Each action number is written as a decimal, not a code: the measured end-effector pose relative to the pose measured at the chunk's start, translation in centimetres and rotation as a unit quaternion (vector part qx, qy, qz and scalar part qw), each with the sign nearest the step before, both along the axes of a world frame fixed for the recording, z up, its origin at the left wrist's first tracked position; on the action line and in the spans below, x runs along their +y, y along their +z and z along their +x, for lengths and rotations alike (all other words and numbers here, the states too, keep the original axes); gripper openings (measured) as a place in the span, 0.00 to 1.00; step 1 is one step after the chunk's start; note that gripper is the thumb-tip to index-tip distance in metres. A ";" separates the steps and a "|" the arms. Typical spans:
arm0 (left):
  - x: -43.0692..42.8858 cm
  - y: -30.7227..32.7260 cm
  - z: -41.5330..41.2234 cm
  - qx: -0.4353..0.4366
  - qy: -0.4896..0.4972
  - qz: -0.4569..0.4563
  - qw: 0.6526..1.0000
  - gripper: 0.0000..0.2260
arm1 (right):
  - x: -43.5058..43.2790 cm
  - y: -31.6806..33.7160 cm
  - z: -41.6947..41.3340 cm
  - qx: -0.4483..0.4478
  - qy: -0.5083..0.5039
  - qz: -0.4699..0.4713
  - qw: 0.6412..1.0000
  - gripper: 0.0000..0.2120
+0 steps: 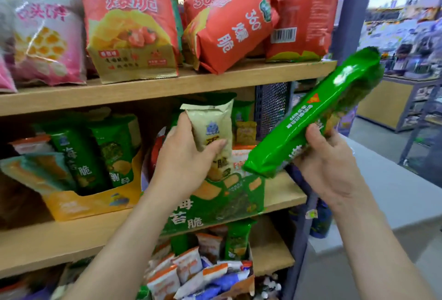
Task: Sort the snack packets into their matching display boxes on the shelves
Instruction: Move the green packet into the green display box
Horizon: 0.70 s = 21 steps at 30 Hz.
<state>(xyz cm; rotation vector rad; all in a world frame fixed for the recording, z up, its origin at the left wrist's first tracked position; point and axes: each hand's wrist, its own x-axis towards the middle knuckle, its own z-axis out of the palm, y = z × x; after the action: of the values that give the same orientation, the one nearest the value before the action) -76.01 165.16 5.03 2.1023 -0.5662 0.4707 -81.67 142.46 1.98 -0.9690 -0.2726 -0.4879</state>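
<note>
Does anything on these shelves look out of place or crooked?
Yes. On the top shelf a red packet lies tipped sideways beside upright ones. Below, the left hand grips a beige packet in a green display box, a colour mismatch.

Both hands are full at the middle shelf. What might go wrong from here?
The left hand grips a beige packet at the green display box; left there, it looks mismatched. The right hand holds the long green packet near its lower end, so it may tip or slip. The tilted red bag above could topple.
</note>
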 end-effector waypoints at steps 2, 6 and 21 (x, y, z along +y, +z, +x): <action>1.1 -0.1 -0.6 0.002 0.026 -0.054 0.998 0.17 | -0.9 0.4 0.1 -0.011 -0.053 0.010 0.999 0.18; 2.1 0.0 -1.4 -0.012 0.105 -0.106 0.989 0.16 | -1.4 0.0 1.1 0.021 -0.141 -0.084 0.986 0.21; -0.8 -0.2 -2.0 -0.125 0.267 -0.024 0.955 0.40 | 3.7 2.1 2.7 0.021 -0.165 -0.438 0.883 0.25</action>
<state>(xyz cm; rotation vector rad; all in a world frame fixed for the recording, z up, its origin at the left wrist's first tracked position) -78.00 164.32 4.78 2.1515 -0.1077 1.0562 -78.99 146.19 4.08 -1.9335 -0.2936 -0.6677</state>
